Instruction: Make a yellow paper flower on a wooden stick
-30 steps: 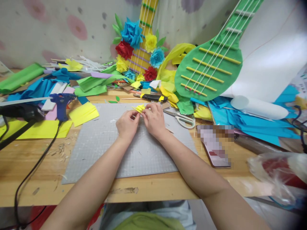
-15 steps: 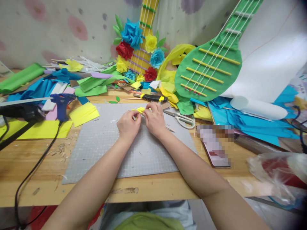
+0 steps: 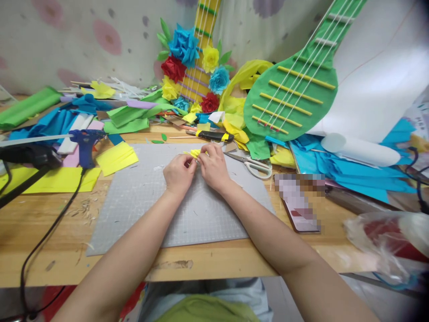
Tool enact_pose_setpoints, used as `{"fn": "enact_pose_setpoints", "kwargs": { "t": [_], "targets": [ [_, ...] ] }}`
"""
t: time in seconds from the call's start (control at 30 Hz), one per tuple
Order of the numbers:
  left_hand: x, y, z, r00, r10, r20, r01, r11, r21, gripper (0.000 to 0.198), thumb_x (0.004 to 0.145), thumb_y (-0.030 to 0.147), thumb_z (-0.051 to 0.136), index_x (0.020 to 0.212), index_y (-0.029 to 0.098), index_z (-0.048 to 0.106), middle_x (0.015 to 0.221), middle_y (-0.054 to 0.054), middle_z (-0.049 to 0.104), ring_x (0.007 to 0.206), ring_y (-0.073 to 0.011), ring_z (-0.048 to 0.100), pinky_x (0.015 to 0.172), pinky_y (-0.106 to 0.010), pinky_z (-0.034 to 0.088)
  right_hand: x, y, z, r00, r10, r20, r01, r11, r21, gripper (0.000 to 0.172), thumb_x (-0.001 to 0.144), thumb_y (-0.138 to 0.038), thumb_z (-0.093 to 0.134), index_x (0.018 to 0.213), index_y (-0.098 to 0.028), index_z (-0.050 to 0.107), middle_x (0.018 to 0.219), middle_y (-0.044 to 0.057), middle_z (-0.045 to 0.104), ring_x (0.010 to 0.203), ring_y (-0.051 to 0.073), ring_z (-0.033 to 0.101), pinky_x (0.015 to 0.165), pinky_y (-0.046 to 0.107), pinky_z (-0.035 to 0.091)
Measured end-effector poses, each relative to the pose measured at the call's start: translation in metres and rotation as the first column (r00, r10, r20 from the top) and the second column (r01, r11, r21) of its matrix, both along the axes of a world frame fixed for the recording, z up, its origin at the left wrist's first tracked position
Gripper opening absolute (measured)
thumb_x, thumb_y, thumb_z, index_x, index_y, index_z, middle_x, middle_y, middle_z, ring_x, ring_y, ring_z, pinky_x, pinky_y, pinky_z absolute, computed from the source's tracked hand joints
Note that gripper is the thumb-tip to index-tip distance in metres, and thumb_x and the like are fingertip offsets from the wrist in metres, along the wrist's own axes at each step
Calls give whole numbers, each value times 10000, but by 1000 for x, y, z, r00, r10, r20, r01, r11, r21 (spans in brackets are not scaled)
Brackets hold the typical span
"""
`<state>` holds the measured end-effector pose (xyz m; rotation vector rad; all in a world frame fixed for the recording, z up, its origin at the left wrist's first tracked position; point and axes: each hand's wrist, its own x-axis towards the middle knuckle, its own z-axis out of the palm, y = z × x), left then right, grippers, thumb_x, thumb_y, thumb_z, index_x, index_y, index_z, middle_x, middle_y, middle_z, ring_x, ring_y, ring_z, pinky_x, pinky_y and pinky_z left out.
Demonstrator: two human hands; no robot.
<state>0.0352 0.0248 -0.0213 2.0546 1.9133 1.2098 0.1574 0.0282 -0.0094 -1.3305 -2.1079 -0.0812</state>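
A small piece of yellow crepe paper [image 3: 194,153], gathered and ruffled, is pinched between my two hands over the far part of the grey cutting mat [image 3: 134,210]. My left hand [image 3: 178,174] grips it from the left, thumb and fingertips pressed together. From the right, my right hand [image 3: 213,166] closes its fingers on the same paper. Both hands hide most of its lower part. Just right of my right hand lie the white-handled scissors [image 3: 257,167], and behind the hands is a black and yellow utility knife [image 3: 214,135].
On the left are a blue glue gun [image 3: 85,147] with its cord and yellow paper sheets [image 3: 117,158]. A phone [image 3: 298,205] lies to the right. Behind stand a green paper lute [image 3: 291,100] and a yellow one with paper flowers [image 3: 184,44], among coloured paper scraps.
My right hand has shifted slightly to the left on the yellow paper, and its fingers have moved a little. Otherwise the view has only drifted slightly.
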Motion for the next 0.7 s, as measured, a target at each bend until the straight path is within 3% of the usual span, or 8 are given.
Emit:
{"fn": "enact_pose_setpoints", "kwargs": {
  "t": [0.2, 0.4, 0.6, 0.7],
  "targets": [
    [1, 2, 2, 1000, 7, 12, -6, 997, -79, 121, 743, 278, 531, 732, 212, 632, 750, -14, 662, 653, -141, 581, 606, -262, 382, 1, 0, 0, 1000, -27, 6, 27, 999, -23, 251, 866, -251, 412, 773, -192, 638, 982, 83, 523, 1007, 230, 378, 898, 383, 341],
    [-4, 8, 5, 995, 93, 43, -83, 978, -194, 140, 730, 314, 533, 722, 223, 640, 721, -21, 662, 641, -159, 573, 578, -276, 357, 2, -7, 2, 997, -72, 7, 72, 997, -39, 141, 795, -260, 531, 771, -181, 645, 967, 92, 524, 963, 229, 409, 852, 377, 371],
    [-22, 17, 10, 991, 129, -24, -131, 946, -296, 182, 761, 336, 483, 781, 236, 633, 770, -7, 657, 696, -167, 581, 604, -276, 367, 8, -7, 1, 999, -44, 17, 45, 997, -55, 97, 737, -210, 555, 677, -174, 622, 944, 86, 541, 949, 215, 426, 832, 337, 377],
    [-35, 21, 11, 992, 123, -37, -128, 958, -257, 189, 776, 308, 466, 846, 237, 626, 844, -18, 652, 769, -179, 581, 644, -285, 386, 14, -5, 3, 999, -26, 28, 28, 997, -75, 72, 724, -205, 552, 680, -177, 601, 901, 72, 559, 893, 200, 454, 782, 316, 384]
  ]
}}
